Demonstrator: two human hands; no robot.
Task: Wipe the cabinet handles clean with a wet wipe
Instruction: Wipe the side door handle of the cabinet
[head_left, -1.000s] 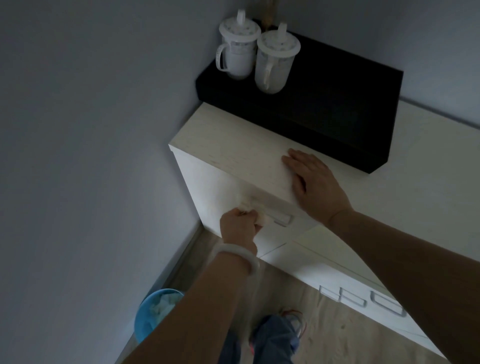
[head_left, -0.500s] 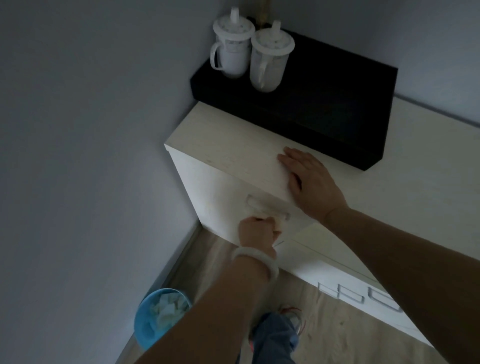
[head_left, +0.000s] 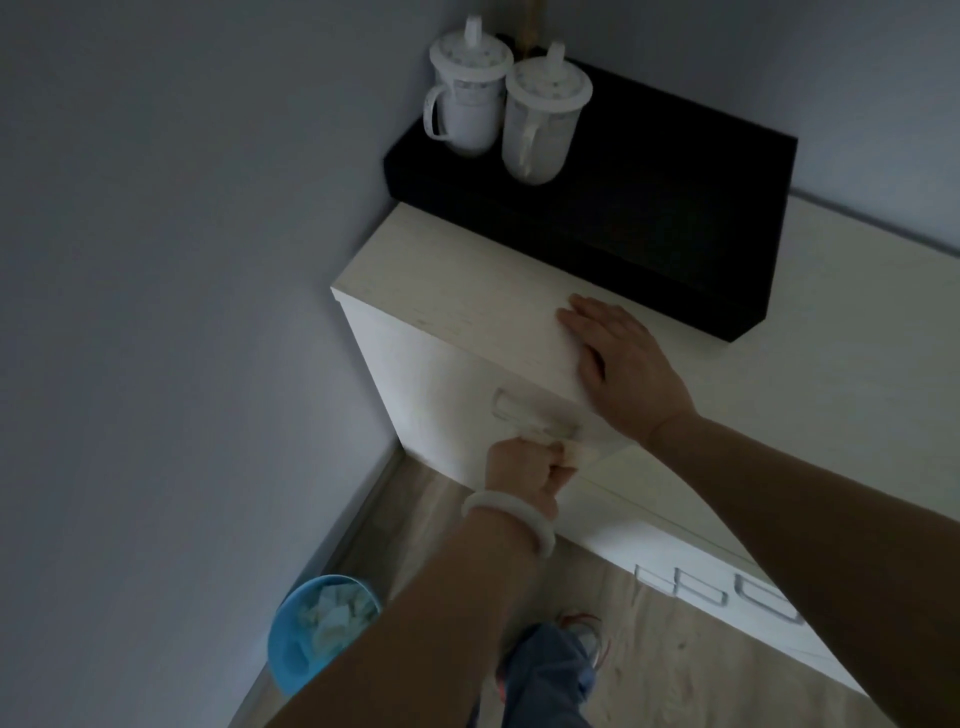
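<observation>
— Has the left hand (head_left: 524, 467) moved?
— Yes, it slid to the right end of the handle (head_left: 535, 420), fingers curled round the wet wipe (head_left: 571, 453).
— And the right hand (head_left: 621, 366)?
— Still flat, fingers straight, on the cabinet (head_left: 467, 306) top's front edge; bare floor below.

Cabinet (head_left: 467, 312) — pale matt wood-grain

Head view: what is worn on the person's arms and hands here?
Both forearms are bare, with no sleeves in view. The left hand has a pale, smooth, rounded bangle round its wrist. The right hand shows no ring, watch or glove.
</observation>
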